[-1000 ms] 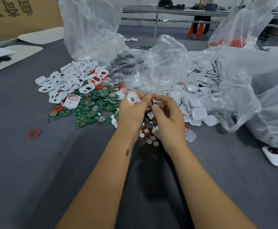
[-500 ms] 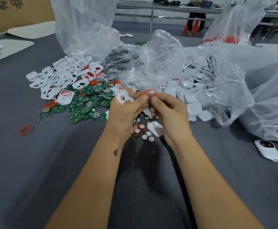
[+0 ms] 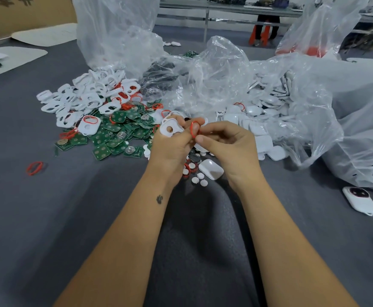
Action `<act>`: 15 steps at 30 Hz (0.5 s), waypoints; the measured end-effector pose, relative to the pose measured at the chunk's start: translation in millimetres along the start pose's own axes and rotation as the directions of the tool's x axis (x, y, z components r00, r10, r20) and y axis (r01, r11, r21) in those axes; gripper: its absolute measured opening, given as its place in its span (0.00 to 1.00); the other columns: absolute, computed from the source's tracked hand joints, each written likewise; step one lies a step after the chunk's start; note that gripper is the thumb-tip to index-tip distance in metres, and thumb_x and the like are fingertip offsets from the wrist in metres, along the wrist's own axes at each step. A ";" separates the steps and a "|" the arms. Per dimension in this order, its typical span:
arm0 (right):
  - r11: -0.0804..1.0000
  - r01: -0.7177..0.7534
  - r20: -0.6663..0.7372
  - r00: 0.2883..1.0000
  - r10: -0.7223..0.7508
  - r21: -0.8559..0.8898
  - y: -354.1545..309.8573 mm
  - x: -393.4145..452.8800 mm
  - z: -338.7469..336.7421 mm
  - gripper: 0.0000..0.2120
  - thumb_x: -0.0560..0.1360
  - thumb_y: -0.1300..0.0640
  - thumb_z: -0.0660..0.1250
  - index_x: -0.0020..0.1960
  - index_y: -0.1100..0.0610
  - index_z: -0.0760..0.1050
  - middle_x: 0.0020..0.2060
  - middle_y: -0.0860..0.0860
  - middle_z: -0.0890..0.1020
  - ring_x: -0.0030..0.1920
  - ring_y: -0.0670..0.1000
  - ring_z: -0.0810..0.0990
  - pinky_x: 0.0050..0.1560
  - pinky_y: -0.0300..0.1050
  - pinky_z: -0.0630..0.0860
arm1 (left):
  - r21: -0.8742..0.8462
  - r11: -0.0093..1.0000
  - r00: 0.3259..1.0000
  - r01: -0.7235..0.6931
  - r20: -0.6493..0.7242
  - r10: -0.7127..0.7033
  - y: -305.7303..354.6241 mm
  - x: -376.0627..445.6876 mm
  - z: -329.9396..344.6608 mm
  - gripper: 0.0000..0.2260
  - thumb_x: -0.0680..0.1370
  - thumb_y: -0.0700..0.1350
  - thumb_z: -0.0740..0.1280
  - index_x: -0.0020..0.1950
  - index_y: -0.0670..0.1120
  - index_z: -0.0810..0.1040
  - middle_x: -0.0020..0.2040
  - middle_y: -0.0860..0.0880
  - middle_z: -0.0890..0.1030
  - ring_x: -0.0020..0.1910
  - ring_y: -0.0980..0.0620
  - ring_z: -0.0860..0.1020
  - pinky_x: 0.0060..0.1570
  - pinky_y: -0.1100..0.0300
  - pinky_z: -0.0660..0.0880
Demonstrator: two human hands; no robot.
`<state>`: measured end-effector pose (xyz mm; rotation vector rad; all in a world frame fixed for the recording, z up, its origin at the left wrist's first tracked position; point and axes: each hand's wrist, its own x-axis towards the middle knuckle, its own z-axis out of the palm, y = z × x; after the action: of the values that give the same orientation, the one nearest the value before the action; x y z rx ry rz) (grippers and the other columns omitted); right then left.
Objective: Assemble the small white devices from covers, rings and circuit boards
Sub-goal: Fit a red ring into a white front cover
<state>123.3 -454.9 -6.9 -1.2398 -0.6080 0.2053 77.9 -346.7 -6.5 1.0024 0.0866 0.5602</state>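
Left hand [image 3: 172,149] grips white cover [image 3: 170,128], opening facing up; right hand [image 3: 227,147] pinches red ring [image 3: 193,129] just right of it. Ring's loop stands upright, touching the left fingertips, so it likely needs laying flat onto the cover

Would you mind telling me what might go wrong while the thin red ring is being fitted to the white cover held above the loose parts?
1. The thin red rubber ring, pinched between the left hand and right hand, could slip and vanish among the small white discs below.
2. The white plastic cover with a hole sits only on left fingertips, so it might drop.
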 end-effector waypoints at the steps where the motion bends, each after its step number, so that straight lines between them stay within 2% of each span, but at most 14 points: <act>1: 1.000 0.007 -0.010 1.000 -0.007 -0.003 -1.3 -0.2 -0.3 0.14 0.67 0.73 0.74 0.43 0.55 0.81 0.37 0.47 0.85 0.39 0.45 0.81 0.43 0.36 0.78 | -0.009 1.000 1.000 0.013 0.017 -0.013 0.3 -0.4 -0.4 0.12 0.78 0.28 0.62 0.40 0.44 0.68 0.37 0.51 0.84 0.39 0.53 0.83 0.47 0.57 0.81; 4: 0.999 0.033 0.002 0.999 -0.033 -0.038 -5.0 -0.6 1.2 0.17 0.66 0.74 0.74 0.45 0.54 0.80 0.38 0.48 0.84 0.38 0.45 0.79 0.43 0.37 0.78 | -0.031 0.998 0.997 0.055 0.063 -0.053 3.7 0.5 -3.9 0.12 0.78 0.28 0.61 0.40 0.44 0.69 0.35 0.51 0.83 0.37 0.54 0.83 0.40 0.62 0.80; 6: 0.996 0.036 0.011 0.999 -0.035 -0.087 -7.2 -1.0 3.2 0.19 0.65 0.74 0.75 0.48 0.53 0.81 0.38 0.51 0.83 0.37 0.45 0.78 0.43 0.38 0.78 | -0.035 0.994 0.992 0.099 0.086 -0.096 7.0 2.2 -8.6 0.12 0.78 0.28 0.61 0.41 0.44 0.69 0.36 0.50 0.84 0.39 0.54 0.83 0.39 0.63 0.80; 9: 0.987 0.028 -0.005 1.000 -0.029 -0.159 -7.9 -2.4 7.1 0.22 0.64 0.72 0.77 0.51 0.51 0.80 0.36 0.51 0.80 0.36 0.44 0.77 0.42 0.38 0.77 | -0.022 0.987 0.981 0.157 0.119 -0.153 10.9 3.3 -16.2 0.11 0.78 0.29 0.62 0.43 0.44 0.70 0.38 0.49 0.85 0.40 0.54 0.84 0.38 0.64 0.79; 12: 0.974 0.034 -0.005 0.999 -0.036 -0.222 -7.8 -4.8 10.1 0.21 0.64 0.70 0.77 0.49 0.48 0.81 0.38 0.53 0.82 0.37 0.45 0.77 0.43 0.38 0.78 | -0.001 0.986 0.974 0.166 0.154 -0.164 13.0 3.0 -20.7 0.11 0.79 0.29 0.61 0.43 0.45 0.70 0.36 0.51 0.83 0.38 0.55 0.83 0.38 0.64 0.78; 15: 0.935 0.124 0.017 0.992 -0.125 -0.333 -7.3 -7.0 10.8 0.18 0.65 0.68 0.77 0.47 0.48 0.82 0.40 0.55 0.83 0.37 0.44 0.77 0.42 0.36 0.76 | 0.009 0.984 0.974 0.179 0.137 -0.179 12.4 3.5 -22.2 0.11 0.78 0.29 0.61 0.43 0.45 0.71 0.34 0.50 0.79 0.36 0.54 0.80 0.39 0.62 0.79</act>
<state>110.4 -451.7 -0.3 -1.5221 -0.7356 -0.0096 68.8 -322.7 -7.9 1.0154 0.0532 0.3254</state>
